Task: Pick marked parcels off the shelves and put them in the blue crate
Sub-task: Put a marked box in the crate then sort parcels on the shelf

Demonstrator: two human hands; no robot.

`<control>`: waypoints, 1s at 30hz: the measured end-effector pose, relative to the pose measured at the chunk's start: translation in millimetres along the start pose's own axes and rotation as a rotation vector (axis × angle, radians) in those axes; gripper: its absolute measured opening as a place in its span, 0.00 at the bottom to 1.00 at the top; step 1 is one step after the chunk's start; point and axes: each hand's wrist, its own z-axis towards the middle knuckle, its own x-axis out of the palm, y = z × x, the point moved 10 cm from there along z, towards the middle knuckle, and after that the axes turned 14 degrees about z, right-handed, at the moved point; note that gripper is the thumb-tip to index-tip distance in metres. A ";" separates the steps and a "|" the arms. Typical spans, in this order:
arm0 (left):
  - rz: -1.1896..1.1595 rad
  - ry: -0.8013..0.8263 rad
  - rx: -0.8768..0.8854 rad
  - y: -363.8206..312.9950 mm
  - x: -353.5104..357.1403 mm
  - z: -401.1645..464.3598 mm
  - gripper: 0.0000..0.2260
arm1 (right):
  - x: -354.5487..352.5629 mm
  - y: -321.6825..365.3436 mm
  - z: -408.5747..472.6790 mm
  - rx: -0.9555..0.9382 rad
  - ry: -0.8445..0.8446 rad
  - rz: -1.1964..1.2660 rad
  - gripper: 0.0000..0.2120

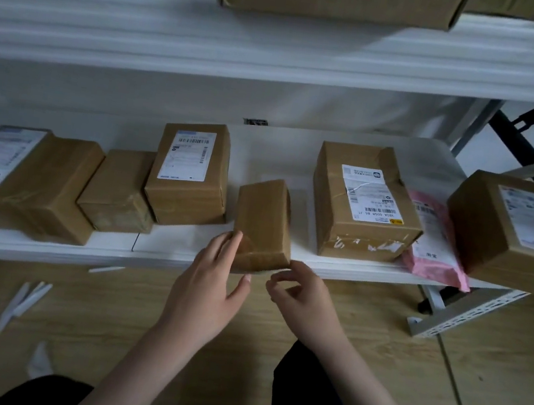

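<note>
A small plain brown parcel (264,222) sits at the front edge of the white shelf (44,248), tilted a little. My left hand (208,283) touches its lower left corner with straight fingers. My right hand (300,294) hovers just below its lower right corner, fingers loosely curled and holding nothing. Labelled brown parcels stand around it: one left of it (190,173), a larger one right of it (362,202). No blue crate is in view.
More brown boxes (33,181) (118,190) fill the shelf's left part. A pink mailer bag (436,241) and another labelled box (511,228) lie at the right. An upper shelf (282,41) carries big boxes. White strips litter the wooden floor (21,304).
</note>
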 end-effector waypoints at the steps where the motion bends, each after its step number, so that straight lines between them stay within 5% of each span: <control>1: -0.028 -0.011 -0.005 2.4 0.7 -0.2 0.30 | -3.6 6.6 -0.8 -0.033 -0.018 -0.002 0.19; 6: -0.442 0.054 -0.070 0.6 16.4 5.0 0.17 | -26.4 49.1 -15.8 -0.268 -0.136 -0.152 0.19; 9: -0.668 0.107 -0.186 -1.8 28.2 7.0 0.18 | -29.9 57.5 -19.1 -0.318 -0.170 -0.282 0.20; 13: -0.496 0.067 -0.220 7.0 29.7 3.9 0.39 | -31.1 50.9 -14.6 -0.324 -0.185 -0.324 0.21; 16: -0.196 -0.051 -0.038 -9.1 3.4 3.0 0.45 | -26.1 48.2 -12.8 -0.359 -0.143 -0.296 0.22; 22: 0.183 -0.120 0.063 -27.9 -17.4 12.2 0.32 | -15.7 43.5 -13.2 -0.345 -0.123 -0.290 0.22; 27: 0.165 -0.157 0.002 -12.2 -20.8 7.8 0.28 | -6.5 2.4 -2.5 -0.082 -0.025 -0.307 0.23; 30: 0.149 -0.189 -0.043 -0.9 -25.2 4.4 0.29 | 7.4 6.4 2.2 -0.077 0.040 -0.148 0.24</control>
